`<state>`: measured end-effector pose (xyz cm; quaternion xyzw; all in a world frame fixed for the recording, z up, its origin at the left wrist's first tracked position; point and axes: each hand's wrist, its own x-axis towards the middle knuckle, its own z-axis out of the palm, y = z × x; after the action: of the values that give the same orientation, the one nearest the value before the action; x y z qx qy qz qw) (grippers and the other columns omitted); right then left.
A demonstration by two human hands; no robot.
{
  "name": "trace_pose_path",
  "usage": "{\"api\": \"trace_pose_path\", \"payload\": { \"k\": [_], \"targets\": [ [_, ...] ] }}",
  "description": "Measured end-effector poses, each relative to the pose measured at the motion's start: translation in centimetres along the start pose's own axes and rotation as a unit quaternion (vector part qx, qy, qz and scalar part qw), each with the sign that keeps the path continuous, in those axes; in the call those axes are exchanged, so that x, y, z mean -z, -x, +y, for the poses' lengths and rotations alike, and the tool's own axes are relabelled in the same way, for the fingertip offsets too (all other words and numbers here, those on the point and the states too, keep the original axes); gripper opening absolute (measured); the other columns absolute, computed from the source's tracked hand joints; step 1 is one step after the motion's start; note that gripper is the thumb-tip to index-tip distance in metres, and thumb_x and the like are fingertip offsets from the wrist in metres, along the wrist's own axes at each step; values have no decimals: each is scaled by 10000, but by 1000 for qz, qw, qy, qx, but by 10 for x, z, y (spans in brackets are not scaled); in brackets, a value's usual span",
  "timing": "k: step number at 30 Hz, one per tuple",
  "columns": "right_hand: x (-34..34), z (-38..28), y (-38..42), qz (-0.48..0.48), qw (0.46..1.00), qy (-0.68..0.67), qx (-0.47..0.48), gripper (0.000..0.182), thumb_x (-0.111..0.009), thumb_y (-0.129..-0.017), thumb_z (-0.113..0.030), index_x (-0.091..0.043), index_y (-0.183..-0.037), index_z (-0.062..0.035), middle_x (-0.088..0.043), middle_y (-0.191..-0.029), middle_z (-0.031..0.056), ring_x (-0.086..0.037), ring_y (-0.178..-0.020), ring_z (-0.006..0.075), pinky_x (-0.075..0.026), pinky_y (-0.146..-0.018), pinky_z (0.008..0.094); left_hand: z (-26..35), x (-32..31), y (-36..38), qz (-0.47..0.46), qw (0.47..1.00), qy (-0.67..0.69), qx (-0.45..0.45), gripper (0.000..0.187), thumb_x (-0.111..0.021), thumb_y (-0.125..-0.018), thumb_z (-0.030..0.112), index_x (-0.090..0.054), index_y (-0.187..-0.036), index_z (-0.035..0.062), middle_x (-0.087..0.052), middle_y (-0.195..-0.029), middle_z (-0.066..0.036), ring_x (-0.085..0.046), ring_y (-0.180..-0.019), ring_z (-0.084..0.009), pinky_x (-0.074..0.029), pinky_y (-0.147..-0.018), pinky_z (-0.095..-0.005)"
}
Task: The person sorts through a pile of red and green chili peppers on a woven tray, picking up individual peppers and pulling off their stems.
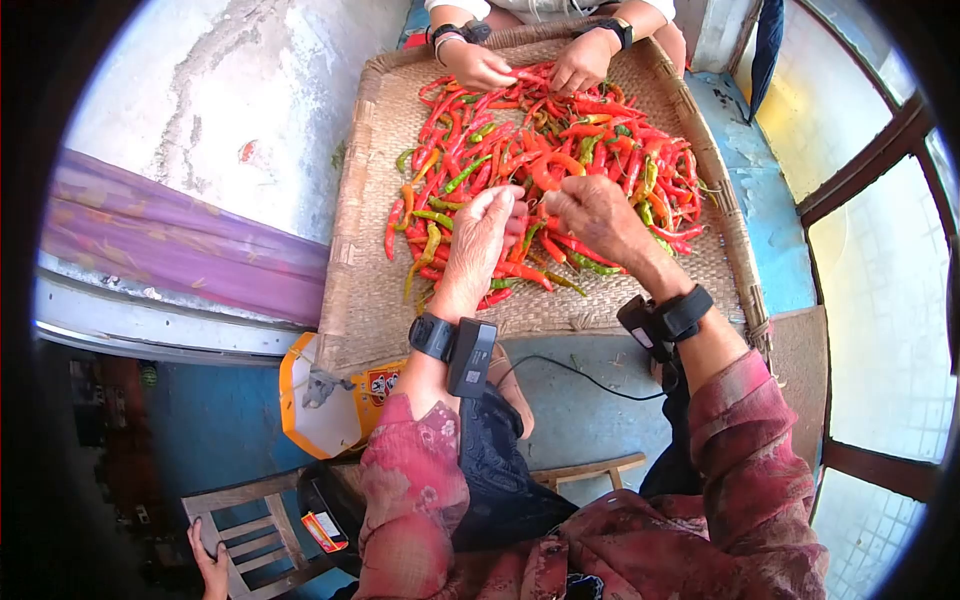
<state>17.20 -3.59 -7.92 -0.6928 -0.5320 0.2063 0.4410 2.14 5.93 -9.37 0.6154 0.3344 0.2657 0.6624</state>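
Red chili peppers (600, 150), with some green and orange ones among them, lie heaped on a large woven tray (365, 250). Over the near middle of the heap, my left hand (487, 235) has its fingers curled together; whatever they hold, if anything, is hidden. Close beside it on the right, my right hand (598, 215) is closed in a pinch, with a red pepper (548, 172) at its fingertips. Both my wrists carry black strapped devices.
Across the tray, another person's two hands (530, 72) touch peppers. An orange-and-white box (322, 400) stands below left. A wooden chair (265, 530) with a hand on it is at lower left. Windows line the right; a dark cable hangs below the tray.
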Motion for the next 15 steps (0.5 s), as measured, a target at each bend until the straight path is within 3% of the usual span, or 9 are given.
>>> {"api": "trace_pose_path", "payload": {
  "k": [2, 4, 5, 6, 8, 10, 11, 15],
  "targets": [
    [13, 10, -5, 31, 998, 49, 20, 287, -567, -859, -248, -618, -772, 21, -586, -696, 260, -612, -689, 405, -477, -612, 477, -12, 0, -7, 12, 995, -96, 12, 277, -566, -904, 267, -614, -1055, 40, -628, -847, -8, -521, -659, -58, -444, -570, -213],
    [28, 11, -4, 49, 994, 94, 3, 301, -564, -861, -261, -613, -759, 18, -593, -703, 259, -608, -694, 415, -482, -626, 497, -18, -1, -12, 16, 955, -294, -39, 267, -662, -802, 202, -625, -985, 11, -650, -819, -89, -614, -707, -220, -477, -617, -328],
    [32, 19, -4, 79, 983, 165, 10, 250, -570, -855, -241, -613, -835, 5, -604, -721, 242, -611, -701, 414, -489, -626, 493, -22, 0, -10, 8, 907, -419, -48, 267, -675, -780, 193, -620, -963, 6, -650, -841, -138, -626, -745, -288, -488, -649, -374],
    [36, 21, -1, 122, 968, 218, 9, 210, -584, -835, -209, -606, -883, -6, -605, -764, 221, -607, -728, 403, -493, -637, 477, -30, -1, -8, 7, 907, -419, -47, 267, -675, -780, 193, -620, -963, 6, -650, -841, -138, -626, -745, -288, -488, -649, -374],
    [42, 17, 0, 170, 948, 268, 11, 198, -597, -815, -177, -598, -931, -17, -607, -806, 200, -604, -756, 391, -497, -648, 460, -45, -1, -12, 35, 830, -540, -135, 244, -663, -771, 196, -608, -912, 4, -620, -889, -212, -599, -860, -377, -476, -724, -450],
    [47, 8, 2, 267, 889, 358, 102, 273, -642, -783, -146, -591, -1036, -55, -576, -910, 172, -578, -840, 357, -486, -706, 441, -39, -3, -11, 46, 840, -523, -137, 226, -663, -757, 178, -602, -890, 5, -607, -859, -206, -591, -843, -377, -466, -728, -451],
    [46, 5, 2, 268, 889, 357, 101, 273, -642, -783, -146, -591, -1036, -55, -576, -910, 172, -578, -840, 357, -486, -706, 441, -38, -5, -10, 52, 854, -501, -135, 208, -662, -743, 160, -597, -867, 6, -595, -829, -199, -584, -827, -378, -456, -732, -452],
    [21, -3, 10, 97, 953, 211, 192, 298, -626, -753, -59, -589, -1048, -44, -569, -956, 145, -562, -929, 334, -499, -769, 403, -17, -15, 3, 10, 894, -423, -146, 162, -599, -810, 125, -586, -915, 3, -606, -851, -211, -585, -824, -380, -467, -729, -431]
  ]
}}
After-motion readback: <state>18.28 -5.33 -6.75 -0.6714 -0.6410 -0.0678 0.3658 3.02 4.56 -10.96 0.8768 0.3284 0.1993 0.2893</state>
